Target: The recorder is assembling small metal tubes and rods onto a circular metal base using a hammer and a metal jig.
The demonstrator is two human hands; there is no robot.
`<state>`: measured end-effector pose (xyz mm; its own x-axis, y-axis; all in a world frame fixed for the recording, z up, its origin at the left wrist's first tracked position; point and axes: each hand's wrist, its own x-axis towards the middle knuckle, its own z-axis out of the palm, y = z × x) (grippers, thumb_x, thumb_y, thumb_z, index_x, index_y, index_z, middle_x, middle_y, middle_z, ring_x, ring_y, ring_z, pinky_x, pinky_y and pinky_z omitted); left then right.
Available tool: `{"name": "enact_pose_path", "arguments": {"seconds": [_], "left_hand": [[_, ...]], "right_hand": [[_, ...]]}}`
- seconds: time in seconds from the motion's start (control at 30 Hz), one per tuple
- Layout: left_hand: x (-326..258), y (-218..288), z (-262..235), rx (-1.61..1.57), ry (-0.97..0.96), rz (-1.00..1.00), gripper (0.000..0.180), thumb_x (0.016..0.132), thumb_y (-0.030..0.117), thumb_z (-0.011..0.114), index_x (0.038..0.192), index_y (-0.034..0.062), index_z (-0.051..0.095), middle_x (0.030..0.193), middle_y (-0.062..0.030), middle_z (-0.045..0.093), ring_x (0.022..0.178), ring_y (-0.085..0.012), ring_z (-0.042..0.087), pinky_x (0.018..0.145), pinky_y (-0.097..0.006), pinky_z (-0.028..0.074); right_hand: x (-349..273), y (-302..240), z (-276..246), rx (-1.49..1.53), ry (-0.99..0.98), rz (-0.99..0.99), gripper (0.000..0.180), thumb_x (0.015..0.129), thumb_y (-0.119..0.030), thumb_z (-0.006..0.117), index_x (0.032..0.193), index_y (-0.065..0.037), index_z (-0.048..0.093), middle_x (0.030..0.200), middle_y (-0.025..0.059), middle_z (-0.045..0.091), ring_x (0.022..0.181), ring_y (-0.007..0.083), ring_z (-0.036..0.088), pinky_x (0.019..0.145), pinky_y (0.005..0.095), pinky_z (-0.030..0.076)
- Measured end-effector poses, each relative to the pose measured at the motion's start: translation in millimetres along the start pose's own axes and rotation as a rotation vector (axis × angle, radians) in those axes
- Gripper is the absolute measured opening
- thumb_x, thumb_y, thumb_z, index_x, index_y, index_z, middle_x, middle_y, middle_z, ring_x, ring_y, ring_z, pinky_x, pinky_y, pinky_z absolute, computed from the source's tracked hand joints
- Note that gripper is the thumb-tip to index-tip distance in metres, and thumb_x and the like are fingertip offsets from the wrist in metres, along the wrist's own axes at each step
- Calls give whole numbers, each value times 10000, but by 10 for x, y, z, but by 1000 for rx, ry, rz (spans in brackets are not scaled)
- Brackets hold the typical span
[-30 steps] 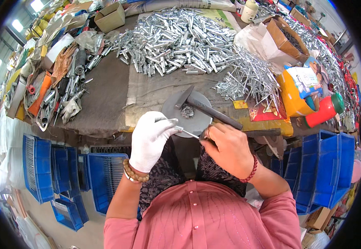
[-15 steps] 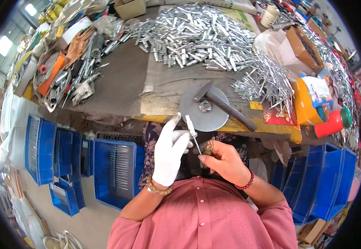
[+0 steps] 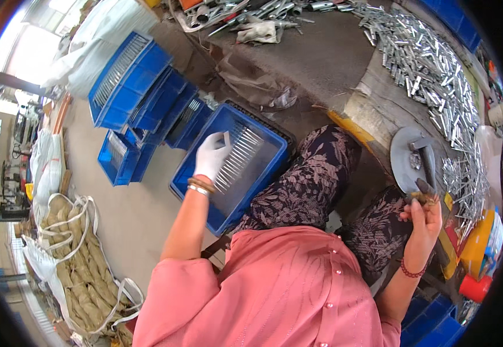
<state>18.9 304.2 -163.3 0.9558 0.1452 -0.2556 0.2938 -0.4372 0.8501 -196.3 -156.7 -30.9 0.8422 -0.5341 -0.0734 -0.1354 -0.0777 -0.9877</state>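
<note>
My left hand (image 3: 211, 158), in a white glove, is over a blue bin (image 3: 191, 193) at the left. Its fingers are closed on a metal rod with a thicker silver end (image 3: 226, 139), beside a row of similar metal rods (image 3: 241, 155) in the bin. At the right, my bare right hand (image 3: 423, 218) is raised with its fingertips pressed together. Something small and brownish shows at those tips; I cannot make it out. Just beyond them lies a hammer (image 3: 429, 165) on a round grey metal plate (image 3: 400, 156).
Several blue bins with rods (image 3: 141, 104) stand at the far left. A heap of silver metal parts (image 3: 419, 69) covers the bench's right side, with thin rods (image 3: 465, 188) nearer. A white cloth glove (image 3: 260, 32) lies among tools. A strapped sack (image 3: 78, 260) rests on the floor.
My view has turned left. My left hand has moved from in front of me to the blue bin, carrying the metal rod. My right hand has left the rod and is now beside the hammer.
</note>
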Motion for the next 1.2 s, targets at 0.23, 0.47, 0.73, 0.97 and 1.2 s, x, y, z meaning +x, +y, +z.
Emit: {"name": "enact_pose_path", "arguments": {"seconds": [0.23,0.47,0.73,0.97,1.2], "left_hand": [[339,-1748,-752,585,-102,-624,372,937,179,725,1300,101,726,1051,-114,796,942,-276,778,804,-402,614],[382,-1713,-238,1248,-475,-612,480,1074,342,533,1532,207,578,1662,-37,483,1525,-213,471,1211,-396,422],[206,-1950,-429,1468,-550,-500,518,1074,358,543,1589,309,525,1634,-39,523,1489,-266,520,1155,-461,502],[222,-930,-373,798,72,5,331,980,249,578,1102,15,778,1114,-273,740,1119,-469,682,955,-529,545],[-883,1431,513,-77,-479,204,228,1065,216,617,1059,28,746,798,-23,700,658,-87,640,594,-238,504]], "right_hand": [[-67,45,-16,27,14,-49,383,1040,-55,649,1414,18,608,1126,55,699,889,111,660,788,269,555],[-202,23,-53,22,74,-37,361,1042,-61,652,1391,27,613,1160,70,704,910,133,676,823,288,566],[-45,116,-110,11,18,-57,330,1047,-45,640,1367,34,626,1234,93,706,925,140,677,840,302,579],[-131,-101,73,85,50,4,298,1001,-6,656,1294,44,673,1123,101,741,956,141,700,782,302,606],[-311,-48,409,733,-533,245,606,1116,-511,523,1564,-111,442,1101,139,735,838,206,710,773,319,565]]}}
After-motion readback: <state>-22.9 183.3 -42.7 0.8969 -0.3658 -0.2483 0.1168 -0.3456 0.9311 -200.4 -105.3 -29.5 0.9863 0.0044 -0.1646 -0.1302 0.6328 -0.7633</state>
